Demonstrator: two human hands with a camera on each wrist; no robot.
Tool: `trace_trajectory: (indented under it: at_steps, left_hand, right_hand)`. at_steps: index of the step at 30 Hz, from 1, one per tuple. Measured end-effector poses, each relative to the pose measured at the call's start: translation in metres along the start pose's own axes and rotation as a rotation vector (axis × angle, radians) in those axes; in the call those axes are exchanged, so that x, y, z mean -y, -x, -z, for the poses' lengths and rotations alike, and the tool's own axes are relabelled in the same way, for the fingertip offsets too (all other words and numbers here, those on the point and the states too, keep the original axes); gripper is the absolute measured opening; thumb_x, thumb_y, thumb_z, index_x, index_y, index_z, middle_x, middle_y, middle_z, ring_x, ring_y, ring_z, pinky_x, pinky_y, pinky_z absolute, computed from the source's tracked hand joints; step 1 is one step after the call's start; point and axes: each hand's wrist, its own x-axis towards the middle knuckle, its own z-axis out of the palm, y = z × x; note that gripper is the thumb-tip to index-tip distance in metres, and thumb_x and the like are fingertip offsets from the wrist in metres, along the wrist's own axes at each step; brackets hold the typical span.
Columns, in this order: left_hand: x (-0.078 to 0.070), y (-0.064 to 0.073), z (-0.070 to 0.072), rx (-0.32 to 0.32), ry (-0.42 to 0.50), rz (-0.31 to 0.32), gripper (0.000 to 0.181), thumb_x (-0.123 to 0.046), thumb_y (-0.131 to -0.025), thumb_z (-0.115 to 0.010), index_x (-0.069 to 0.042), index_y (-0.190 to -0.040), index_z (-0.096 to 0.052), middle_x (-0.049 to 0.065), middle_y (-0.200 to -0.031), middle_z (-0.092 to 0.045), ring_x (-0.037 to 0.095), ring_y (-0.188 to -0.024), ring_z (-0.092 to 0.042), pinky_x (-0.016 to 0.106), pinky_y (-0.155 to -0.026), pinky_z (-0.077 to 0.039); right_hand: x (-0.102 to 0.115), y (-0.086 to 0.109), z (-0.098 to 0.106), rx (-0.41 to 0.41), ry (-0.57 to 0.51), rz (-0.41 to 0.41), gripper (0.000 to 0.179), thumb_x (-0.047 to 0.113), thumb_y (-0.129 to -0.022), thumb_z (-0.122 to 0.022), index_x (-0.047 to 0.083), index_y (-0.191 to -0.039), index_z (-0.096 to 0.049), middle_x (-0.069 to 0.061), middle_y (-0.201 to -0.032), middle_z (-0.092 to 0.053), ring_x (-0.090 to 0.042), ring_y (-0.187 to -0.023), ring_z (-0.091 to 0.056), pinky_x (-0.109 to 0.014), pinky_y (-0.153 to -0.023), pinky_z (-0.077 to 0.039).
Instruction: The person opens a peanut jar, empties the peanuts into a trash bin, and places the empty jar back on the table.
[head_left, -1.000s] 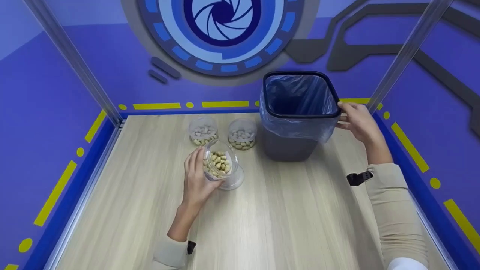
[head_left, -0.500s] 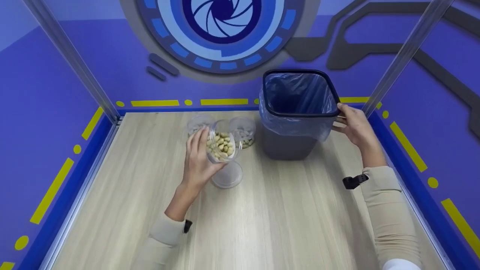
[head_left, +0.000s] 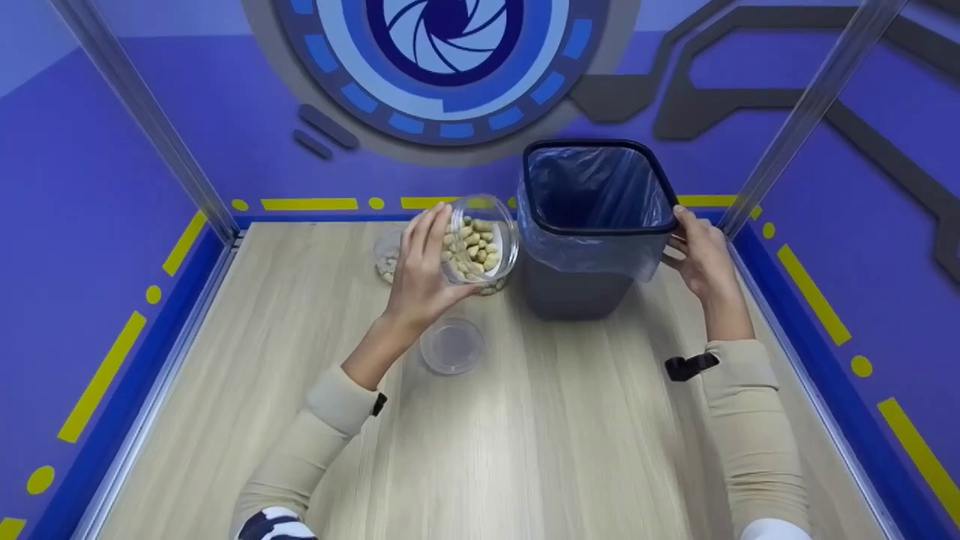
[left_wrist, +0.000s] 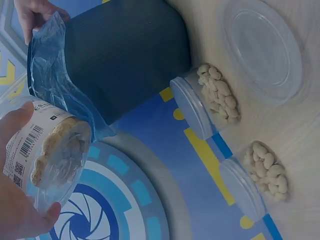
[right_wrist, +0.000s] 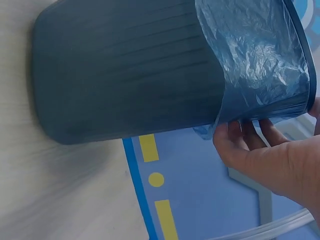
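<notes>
In my left hand (head_left: 420, 277) I grip a clear plastic jar (head_left: 504, 217) by its side, thumb below and fingers above. It is lidless, tilted toward the right, and pale nuts (head_left: 476, 247) lie inside it. A white label with a barcode (left_wrist: 32, 142) shows on its wall. Beside the jar's mouth stands a dark trash bin (head_left: 577, 289) with a blue plastic liner (right_wrist: 260, 55) folded over its black rim. My right hand (head_left: 705, 259) holds the bin's right edge, thumb at the rim and fingers bent against the liner.
A round clear lid (head_left: 452, 346) lies flat on the wooden table (head_left: 570, 435). Two lidded jars of nuts, a nearer-bin jar (left_wrist: 212, 97) and another jar (left_wrist: 262, 175), stand near the back wall, partly hidden behind the left hand in the head view. Printed panels (head_left: 97, 225) enclose the table.
My left hand has carried the jar up and to the right, from over the lid to beside the bin, tilting it further. The right hand stays at the bin's rim.
</notes>
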Motion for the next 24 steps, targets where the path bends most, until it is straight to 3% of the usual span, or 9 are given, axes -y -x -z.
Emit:
trace_trajectory:
  at_steps: [3, 9, 12, 16, 19, 24]
  left_hand:
    - [0.001, -0.011, -0.001, 0.0, -0.002, 0.001, 0.115, -0.032, -0.059, -0.099, 0.0, -0.152, -0.039, 0.02, -0.153, -0.044, 0.039, -0.14, -0.038, 0.046, -0.118, -0.034]
    - [-0.001, -0.038, -0.001, -0.025, 0.009, 0.017, 0.116, -0.039, -0.059, -0.098, 0.0, -0.152, -0.04, 0.02, -0.152, -0.044, 0.037, -0.139, -0.038, 0.046, -0.118, -0.034]
    - [-0.006, -0.051, -0.004, -0.043, 0.018, 0.014, 0.117, -0.042, -0.059, -0.098, 0.001, -0.152, -0.041, 0.02, -0.152, -0.045, 0.037, -0.138, -0.039, 0.044, -0.117, -0.035]
    - [-0.013, -0.069, -0.009, -0.031, 0.022, 0.002, 0.117, -0.038, -0.058, -0.099, -0.001, -0.152, -0.04, 0.019, -0.153, -0.043, 0.037, -0.139, -0.037, 0.04, -0.119, -0.033]
    - [-0.016, -0.081, -0.009, -0.019, 0.017, -0.001, 0.117, -0.032, -0.057, -0.1, -0.002, -0.152, -0.04, 0.018, -0.154, -0.042, 0.035, -0.139, -0.036, 0.037, -0.12, -0.03]
    - [-0.016, -0.099, -0.003, -0.012, -0.018, -0.01, 0.117, -0.031, -0.057, -0.1, -0.002, -0.153, -0.039, 0.016, -0.154, -0.042, 0.033, -0.139, -0.035, 0.034, -0.12, -0.029]
  right_hand:
    - [-0.004, -0.002, -0.002, -0.011, -0.036, 0.004, 0.029, 0.038, -0.097, -0.068, 0.012, -0.086, -0.07, 0.0, -0.084, -0.071, -0.017, -0.093, -0.066, -0.054, -0.115, -0.031]
    - [-0.009, -0.004, -0.018, 0.042, -0.119, -0.031, 0.032, 0.037, -0.099, -0.066, 0.006, -0.106, -0.069, -0.005, -0.099, -0.068, -0.024, -0.116, -0.057, -0.059, -0.12, -0.024]
    - [-0.011, -0.005, -0.026, 0.051, -0.115, -0.042, 0.032, 0.039, -0.098, -0.066, 0.007, -0.104, -0.071, -0.005, -0.099, -0.069, -0.023, -0.114, -0.059, -0.058, -0.119, -0.028]
    - [-0.01, -0.004, -0.027, 0.025, -0.097, -0.036, 0.031, 0.04, -0.099, -0.065, 0.009, -0.095, -0.07, -0.002, -0.093, -0.07, -0.021, -0.104, -0.063, -0.056, -0.115, -0.032]
    - [-0.005, -0.003, -0.024, 0.034, -0.07, -0.056, 0.031, 0.039, -0.1, -0.062, 0.008, -0.101, -0.068, -0.001, -0.096, -0.068, -0.02, -0.103, -0.063, -0.054, -0.113, -0.033]
    - [0.018, -0.01, -0.027, 0.087, 0.087, -0.102, 0.037, 0.037, -0.101, -0.061, 0.003, -0.116, -0.058, -0.002, -0.101, -0.068, -0.018, -0.095, -0.071, -0.045, -0.096, -0.051]
